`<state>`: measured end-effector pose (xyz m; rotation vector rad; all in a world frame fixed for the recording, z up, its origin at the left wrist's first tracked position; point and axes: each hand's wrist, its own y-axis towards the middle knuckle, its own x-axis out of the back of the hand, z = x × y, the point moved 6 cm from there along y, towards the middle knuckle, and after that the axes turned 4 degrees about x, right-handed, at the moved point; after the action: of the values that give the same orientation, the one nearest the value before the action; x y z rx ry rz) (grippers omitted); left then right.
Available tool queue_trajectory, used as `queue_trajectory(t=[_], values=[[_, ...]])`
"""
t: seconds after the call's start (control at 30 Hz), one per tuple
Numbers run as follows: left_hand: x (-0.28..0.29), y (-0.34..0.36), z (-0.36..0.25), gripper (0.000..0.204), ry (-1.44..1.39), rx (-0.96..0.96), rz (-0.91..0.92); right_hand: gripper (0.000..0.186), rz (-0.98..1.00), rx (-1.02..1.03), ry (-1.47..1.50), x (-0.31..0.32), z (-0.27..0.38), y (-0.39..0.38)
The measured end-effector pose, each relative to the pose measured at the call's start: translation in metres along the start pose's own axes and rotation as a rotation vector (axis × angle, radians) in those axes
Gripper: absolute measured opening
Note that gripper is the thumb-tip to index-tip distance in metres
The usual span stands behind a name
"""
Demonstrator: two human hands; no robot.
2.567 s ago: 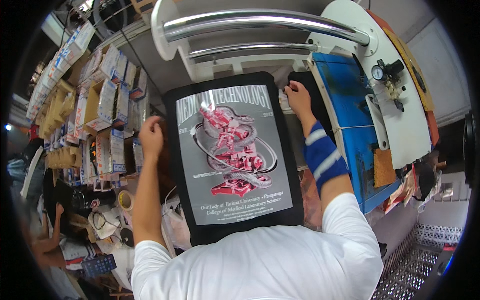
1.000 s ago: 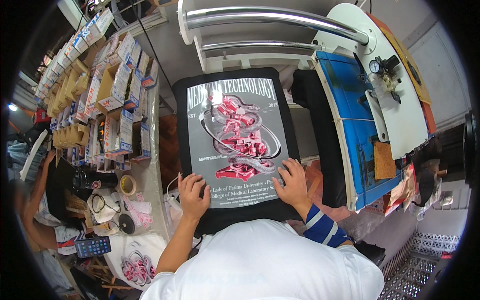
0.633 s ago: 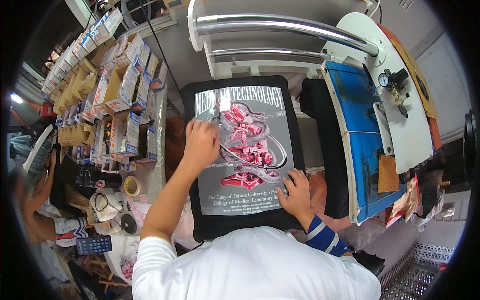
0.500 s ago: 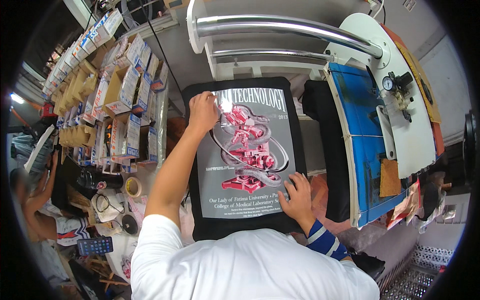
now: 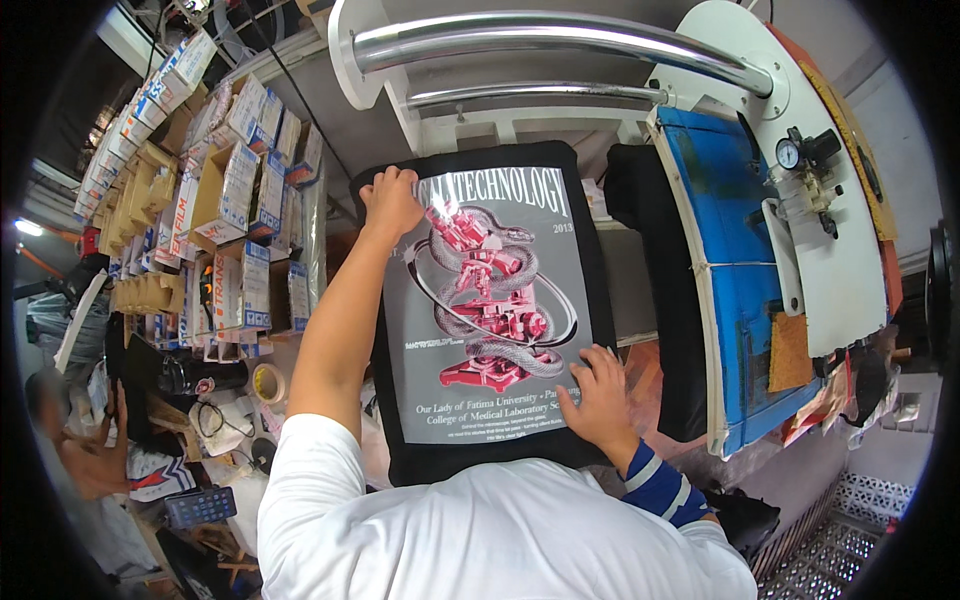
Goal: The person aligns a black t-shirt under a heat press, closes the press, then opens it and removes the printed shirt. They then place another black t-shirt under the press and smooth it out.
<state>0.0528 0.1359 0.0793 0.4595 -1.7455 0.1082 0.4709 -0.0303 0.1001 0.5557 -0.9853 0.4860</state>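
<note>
A black shirt (image 5: 385, 415) lies spread on a flat bed in front of me. On it is a grey printed film sheet (image 5: 420, 300) with pale lettering and a pink microscope wrapped by a snake. My left hand (image 5: 392, 203) is at the sheet's far left corner, fingers bent and pressed together on that corner, which they hide. My right hand (image 5: 597, 400) rests at the near right edge of the sheet, fingers spread, partly over the lettering. A blue and white striped band (image 5: 660, 485) circles my right wrist.
A heat press with chrome bars (image 5: 560, 30), a pressure gauge (image 5: 788, 153) and a blue panel (image 5: 730, 280) stands beyond and right. Stacked cartons (image 5: 225, 190), a tape roll (image 5: 268, 383) and a phone (image 5: 200, 508) are at left. Another person's arm (image 5: 95, 460) shows far left.
My left hand has shifted slightly left and away from me, uncovering more of the print. My right hand stays by the near right edge. The whole view has shifted a little.
</note>
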Motion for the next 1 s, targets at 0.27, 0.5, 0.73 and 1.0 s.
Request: queue_trajectory(t=[0.27,0.5,0.73,1.0], values=[[-0.001,0.018,0.017,0.034,-0.076,0.072,-0.129,0.035,0.109,-0.032,-0.128,0.009,0.010,0.037],[-0.018,-0.016,0.144,0.026,-0.395,0.492,-0.487,0.012,-0.282,-0.045,-0.050,0.082,-0.002,0.056],[-0.103,-0.084,0.180,0.039,-1.701,1.029,0.409,0.025,-0.916,-0.482,-0.640,0.310,-0.153,-0.069],[-0.048,-0.075,0.177,0.018,-1.449,0.771,0.006,0.059,-0.580,-0.652,-0.786,0.295,-0.213,-0.085]])
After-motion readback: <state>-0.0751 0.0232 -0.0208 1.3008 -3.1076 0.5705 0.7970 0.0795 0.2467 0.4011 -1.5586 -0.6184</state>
